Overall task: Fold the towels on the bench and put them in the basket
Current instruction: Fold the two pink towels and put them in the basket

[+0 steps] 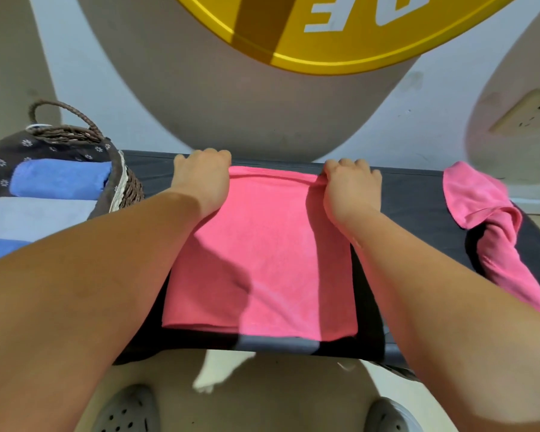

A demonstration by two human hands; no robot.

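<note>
Backdrop: a pale wall (75, 57) stands behind a dark bench (418, 194) that runs across the view.
Basket: a wicker basket (131, 191) sits at the bench's left end, with a blue towel (60, 179) and a grey towel (38, 216) folded inside, side by side.
Left hand: the left hand (203, 176) curls its fingers over the far left corner of the flat towel and grips it at the bench's far edge.
Flat towel: the flat towel (262, 244), pink, lies spread in the middle of the bench between the two forearms. A layered edge along its far side suggests it is already doubled once.
Step in hand: probably the next fold, bringing the far edge over to the near one.
Doing it well: lift both corners together and keep the cloth taut between the hands. Lay corner on corner at the near edge, then smooth outward from the crease so no ridge is trapped.
Right hand: the right hand (349, 188) pinches the far right corner, with a little cloth bunched under the thumb. The hands are well apart, one on each corner. That bunch is best eased flat before the fold, or the edges may not line up.
Crumpled towel: the crumpled towel (487, 219), also pink, lies at the bench's right end, apart from the flat one and not yet folded.
Socket: a wall socket (527, 115) sits at far right.
</note>
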